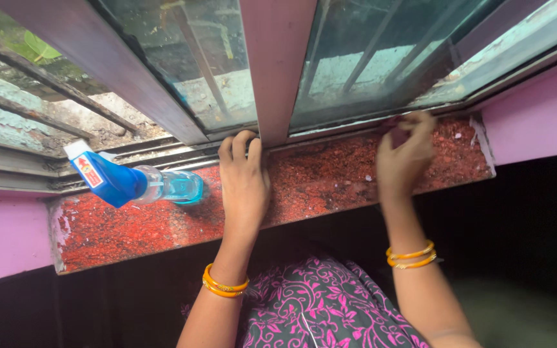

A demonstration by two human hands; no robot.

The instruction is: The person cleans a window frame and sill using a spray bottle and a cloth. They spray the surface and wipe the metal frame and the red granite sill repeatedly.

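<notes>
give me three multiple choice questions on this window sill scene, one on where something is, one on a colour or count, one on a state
1. Where is the spray bottle?
A. on the speckled red sill, to the left of the left hand
B. in the right hand
C. outside, beyond the window bars

2. What colour is the spray bottle's trigger head?
A. green
B. blue
C. black

3. How does the left hand rest?
A. clenched round the bottle
B. hanging below the sill
C. flat on the sill, fingertips at the window frame

Answers:
1. A, the bottle lies on the sill apart from both hands, left of the left one.
2. B, the head is blue above a clear body holding bluish liquid.
3. C, the palm lies down on the sill and the fingers reach the foot of the frame, holding nothing.
</notes>
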